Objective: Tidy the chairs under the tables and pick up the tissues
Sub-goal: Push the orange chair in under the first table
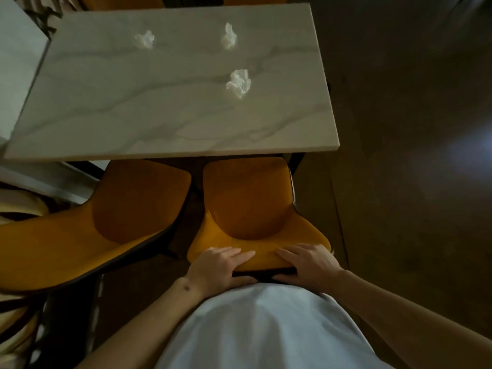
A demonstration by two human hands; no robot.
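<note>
A marble-topped table (133, 107) fills the upper part of the head view. Three crumpled white tissues lie on it: one at the far left (145, 39), one at the far right (229, 37), one nearer me (238, 82). An orange chair (246, 198) stands right in front of me, its seat front slightly under the table edge. My left hand (221, 267) and my right hand (308, 263) both grip the top of its backrest, fingers over the front, thumbs behind. A second orange chair (111, 222) stands to the left, angled, its seat pointing toward the table.
Dark wooden floor (399, 155) stretches along the right of the table. A second pale table (18, 62) adjoins at the left. More orange seats (119, 0) show beyond the far edge. Striped fabric (16, 328) lies at the lower left.
</note>
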